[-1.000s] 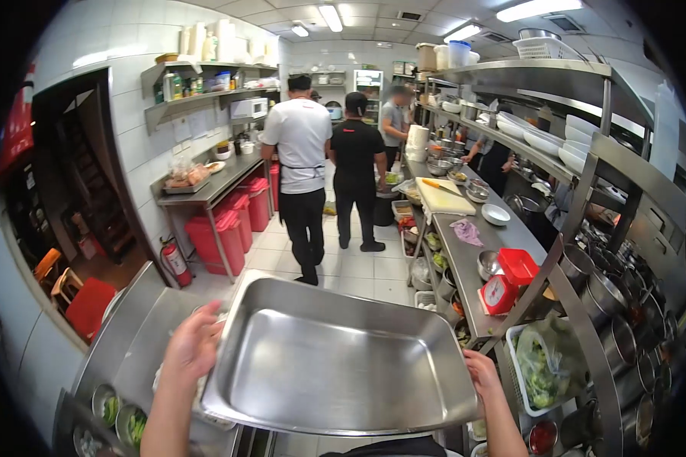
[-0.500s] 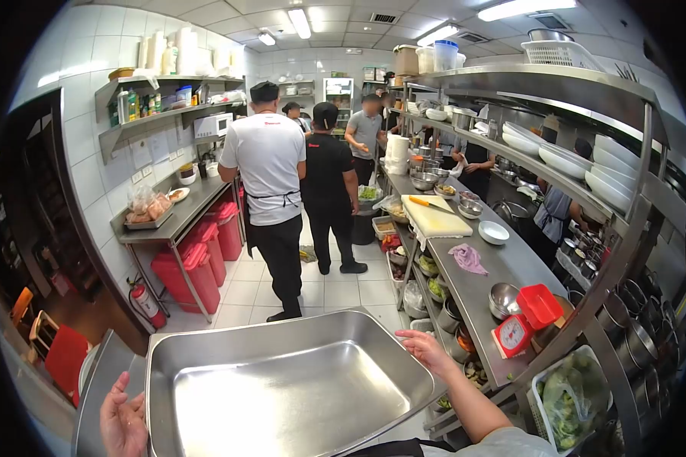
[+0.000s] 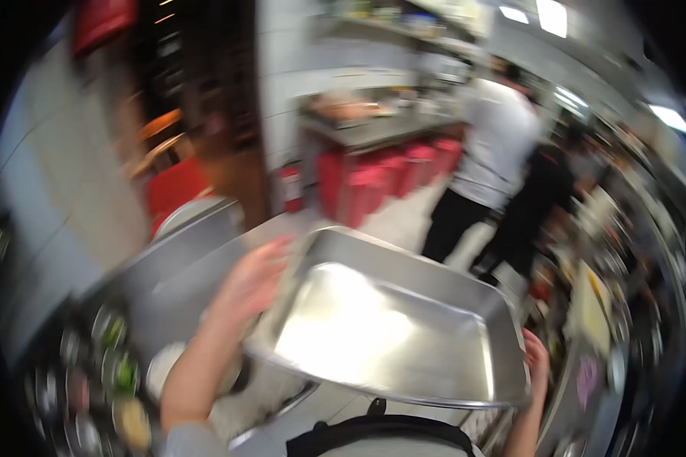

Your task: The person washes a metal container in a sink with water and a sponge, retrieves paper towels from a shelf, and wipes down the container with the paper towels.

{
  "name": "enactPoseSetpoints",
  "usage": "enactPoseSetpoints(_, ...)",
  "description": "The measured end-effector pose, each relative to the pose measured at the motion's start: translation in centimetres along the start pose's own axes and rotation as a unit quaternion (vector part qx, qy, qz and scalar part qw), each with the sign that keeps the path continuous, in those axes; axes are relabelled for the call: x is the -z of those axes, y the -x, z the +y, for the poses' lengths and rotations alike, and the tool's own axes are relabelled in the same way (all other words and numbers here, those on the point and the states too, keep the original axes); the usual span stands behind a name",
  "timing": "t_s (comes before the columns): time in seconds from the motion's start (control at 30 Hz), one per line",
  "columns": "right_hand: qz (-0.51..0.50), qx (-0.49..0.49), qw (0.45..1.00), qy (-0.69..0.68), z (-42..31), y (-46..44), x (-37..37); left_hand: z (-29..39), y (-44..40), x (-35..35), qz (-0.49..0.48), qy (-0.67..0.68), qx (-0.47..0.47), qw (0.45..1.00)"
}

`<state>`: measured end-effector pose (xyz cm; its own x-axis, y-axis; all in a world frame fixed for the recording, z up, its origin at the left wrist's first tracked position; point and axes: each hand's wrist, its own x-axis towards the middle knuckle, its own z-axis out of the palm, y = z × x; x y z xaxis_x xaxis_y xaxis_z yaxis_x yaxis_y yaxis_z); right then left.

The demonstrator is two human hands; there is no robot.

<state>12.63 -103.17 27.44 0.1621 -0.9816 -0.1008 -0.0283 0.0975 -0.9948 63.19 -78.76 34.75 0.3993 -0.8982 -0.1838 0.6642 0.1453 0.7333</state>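
Note:
A large, rectangular steel pan with nothing in it is held in front of my body, tilted down to the right. My left hand is at its left edge, the fingers blurred against the rim. At the right edge, my right hand has its fingers curled against the pan's side, partly hidden by it. Below and left of the pan, small bowls with green pieces sit in a row with other bowls.
Steel counter with red bins beneath and a fire extinguisher beside it. A person in white and one in black stand ahead. A worktable with a cutting board is at right; a doorway with a red chair at left.
The view has swung to the left and tilted, with blur. Against it, the pan and both hands have shifted rightward in the frame; the bowls at lower left have come back into view.

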Motion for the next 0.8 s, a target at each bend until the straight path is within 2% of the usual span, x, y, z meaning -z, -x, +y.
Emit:
enactPoseSetpoints(0.03,-0.018,0.002,1.0,0.022,0.9,-3.3,1.2,-0.3,-0.7,-1.3,0.038,0.002,0.009,0.999)
enactPoseSetpoints(0.07,-0.084,-0.008,0.996,-0.012,3.4,-8.5,4.5,-0.8,-2.4,-1.3,0.067,0.001,0.004,0.998)
enactPoseSetpoints(0.13,-0.209,0.003,0.977,-0.051,3.3,-14.8,4.8,-1.4,-5.9,-1.4,0.104,0.047,-0.036,0.993)
enactPoseSetpoints(0.2,-0.239,0.052,0.968,-0.047,3.7,-20.3,2.5,-1.2,-7.5,-0.3,0.125,0.057,-0.069,0.988)
enactPoseSetpoints(0.23,-0.214,0.064,0.974,-0.049,3.9,-22.4,0.9,-1.4,-8.1,0.0,0.136,0.053,-0.083,0.986)
enactPoseSetpoints(0.33,-0.259,0.075,0.961,-0.065,2.0,-27.2,-5.6,-0.6,-8.2,1.2,0.19,0.027,-0.133,0.972)
enactPoseSetpoints(0.47,-0.308,0.111,0.939,-0.107,1.2,-29.6,-17.9,2.6,-5.7,3.0,0.263,0.006,-0.201,0.944)
enactPoseSetpoints(0.53,-0.372,0.047,0.913,-0.159,1.6,-29.5,-23.7,4.1,-4.7,6.4,0.304,-0.012,-0.249,0.919)
enactPoseSetpoints(0.6,-0.426,0.029,0.888,-0.172,1.1,-27.4,-29.2,5.3,-4.0,12.1,0.349,-0.086,-0.336,0.871)
enactPoseSetpoints(0.73,-0.485,0.018,0.862,-0.148,3.9,-26.0,-37.8,6.7,-0.8,19.7,0.402,-0.061,-0.368,0.837)
enactPoseSetpoints(0.8,-0.482,-0.009,0.859,-0.174,4.4,-24.4,-41.1,7.2,-0.2,22.4,0.417,-0.054,-0.381,0.824)
